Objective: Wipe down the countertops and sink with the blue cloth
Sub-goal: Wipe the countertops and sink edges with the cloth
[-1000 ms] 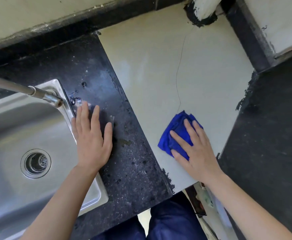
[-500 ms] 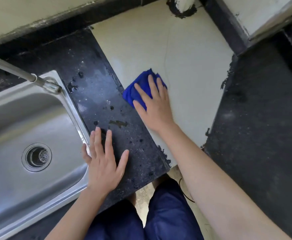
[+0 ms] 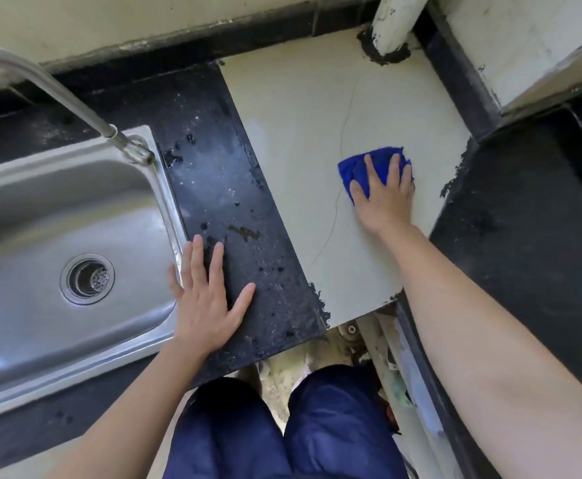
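The right hand (image 3: 383, 198) pressed the cloth (image 3: 350, 171) flat on the pale bench (image 3: 300, 133) at two o'clock; the left hand (image 3: 206, 305) lay flat at seven, beside the sink (image 3: 58, 219).

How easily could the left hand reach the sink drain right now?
Probably easily: the left hand lies flat on the black counter right beside the sink rim, nothing shows between it and the drain, and the faucet ends farther back.
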The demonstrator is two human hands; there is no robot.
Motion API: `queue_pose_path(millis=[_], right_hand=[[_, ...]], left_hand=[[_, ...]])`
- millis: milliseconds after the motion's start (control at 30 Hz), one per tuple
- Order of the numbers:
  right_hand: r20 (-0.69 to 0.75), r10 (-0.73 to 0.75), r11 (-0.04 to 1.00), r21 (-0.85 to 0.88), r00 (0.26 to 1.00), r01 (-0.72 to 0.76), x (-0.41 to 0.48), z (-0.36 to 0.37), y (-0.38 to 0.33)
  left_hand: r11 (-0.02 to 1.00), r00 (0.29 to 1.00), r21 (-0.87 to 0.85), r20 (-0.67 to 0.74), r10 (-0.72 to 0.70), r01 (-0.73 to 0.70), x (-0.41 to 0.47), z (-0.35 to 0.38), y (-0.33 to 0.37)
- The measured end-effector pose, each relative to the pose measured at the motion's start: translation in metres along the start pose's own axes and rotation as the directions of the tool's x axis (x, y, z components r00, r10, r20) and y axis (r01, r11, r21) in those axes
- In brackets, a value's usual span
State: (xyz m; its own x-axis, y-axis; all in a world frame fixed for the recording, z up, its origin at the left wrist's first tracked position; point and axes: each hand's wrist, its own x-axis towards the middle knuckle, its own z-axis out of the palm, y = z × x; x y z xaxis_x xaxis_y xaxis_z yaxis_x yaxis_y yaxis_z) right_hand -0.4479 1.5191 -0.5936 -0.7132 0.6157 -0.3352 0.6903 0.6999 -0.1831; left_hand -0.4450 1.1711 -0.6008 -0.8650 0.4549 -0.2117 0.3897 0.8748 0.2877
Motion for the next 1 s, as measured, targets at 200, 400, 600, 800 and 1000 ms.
queue_pose_path(millis=[200, 400, 600, 800, 1000], right_hand=[[-0.026, -0.375, 0.927, -0.013, 0.927, 0.375, -0.070, 0.044, -0.056], [0.107, -0.681, 0.728, -0.007, 0.725, 0.685, -0.183, 0.076, -0.009], [0.150, -0.771, 0.620, -0.046, 0.619, 0.784, -0.138, 0.067, -0.036], [0.109, -0.712, 0.690, -0.075, 0.694, 0.720, -0.054, 0.063, -0.153], [0.078, -0.769, 0.629, -0.079, 0.634, 0.773, -0.081, 0.082, -0.174]], left_hand=[[0.975, 0.974, 0.014, 0.045, -0.222, 0.221, -0.040, -0.004, -0.007], [0.913, 0.907, 0.034, 0.107, -0.407, 0.406, -0.058, 0.005, -0.003], [0.907, 0.902, 0.050, 0.093, -0.422, 0.419, -0.056, 0.007, -0.003], [0.904, 0.898, 0.070, 0.101, -0.428, 0.423, -0.056, 0.009, -0.006], [0.910, 0.905, 0.060, 0.098, -0.414, 0.410, -0.055, 0.007, -0.007]])
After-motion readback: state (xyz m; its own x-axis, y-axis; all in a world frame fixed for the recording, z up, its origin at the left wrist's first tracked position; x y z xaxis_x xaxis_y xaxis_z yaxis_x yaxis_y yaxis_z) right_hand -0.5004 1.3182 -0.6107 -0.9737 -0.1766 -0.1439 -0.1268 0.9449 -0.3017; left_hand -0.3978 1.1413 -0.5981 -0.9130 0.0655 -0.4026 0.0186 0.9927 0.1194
